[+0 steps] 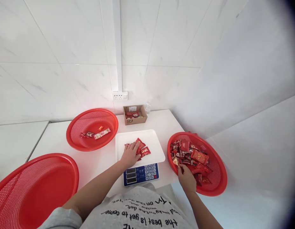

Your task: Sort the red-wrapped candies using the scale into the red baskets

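My left hand (130, 155) lies on the white tray (155, 152) of a weighing scale, fingers stretched over several red candy packets (145, 151) and touching them. Part of those packets is hidden under the palm. At the near edge of a red basket (223, 178) on the right, my right hand (186, 178) has its thumb and forefinger pinched at a small gold-wrapped candy (175, 160). Around it the basket holds many red and dark-red packets (199, 157). Below the tray shows the scale's blue panel (140, 174) with keys and dark displays.
A red basket (74, 122) at the back left holds a few wrapped sweets (102, 133). Another red basket (74, 171) stands front left. Behind the tray is a cardboard box (141, 120) with packets inside. A wall socket (120, 95) sits above the white table (161, 119).
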Demonstrator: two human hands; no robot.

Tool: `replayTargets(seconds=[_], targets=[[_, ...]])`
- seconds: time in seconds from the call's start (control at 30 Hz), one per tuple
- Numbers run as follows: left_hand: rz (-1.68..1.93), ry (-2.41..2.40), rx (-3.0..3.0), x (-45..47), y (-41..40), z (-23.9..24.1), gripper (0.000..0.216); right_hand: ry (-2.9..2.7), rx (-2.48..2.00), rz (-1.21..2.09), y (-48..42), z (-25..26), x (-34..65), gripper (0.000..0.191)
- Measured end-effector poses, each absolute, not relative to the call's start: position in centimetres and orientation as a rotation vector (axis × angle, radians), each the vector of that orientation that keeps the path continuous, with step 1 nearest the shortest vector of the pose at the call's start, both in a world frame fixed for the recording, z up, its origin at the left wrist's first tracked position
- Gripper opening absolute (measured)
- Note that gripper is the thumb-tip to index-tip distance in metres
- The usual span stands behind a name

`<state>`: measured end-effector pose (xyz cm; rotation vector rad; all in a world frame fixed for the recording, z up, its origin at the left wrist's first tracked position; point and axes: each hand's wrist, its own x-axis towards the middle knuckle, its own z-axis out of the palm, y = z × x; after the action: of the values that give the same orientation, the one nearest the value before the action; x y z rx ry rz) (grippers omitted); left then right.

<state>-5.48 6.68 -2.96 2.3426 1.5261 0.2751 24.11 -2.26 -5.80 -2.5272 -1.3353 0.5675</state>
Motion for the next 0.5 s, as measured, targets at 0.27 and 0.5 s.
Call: replayTargets(seconds=[0.27, 0.5], targets=[[0.266, 1.636, 2.271, -5.0, 8.0, -2.4, 0.058, -1.352, -2.503, 0.560, -2.3, -5.7, 24.1, 0.034], [0.418, 1.360, 2.246, -2.9, 6.1, 5.5, 0.036, -1.373, -2.513, 0.537, -2.3, -5.6, 24.0, 0.031]])
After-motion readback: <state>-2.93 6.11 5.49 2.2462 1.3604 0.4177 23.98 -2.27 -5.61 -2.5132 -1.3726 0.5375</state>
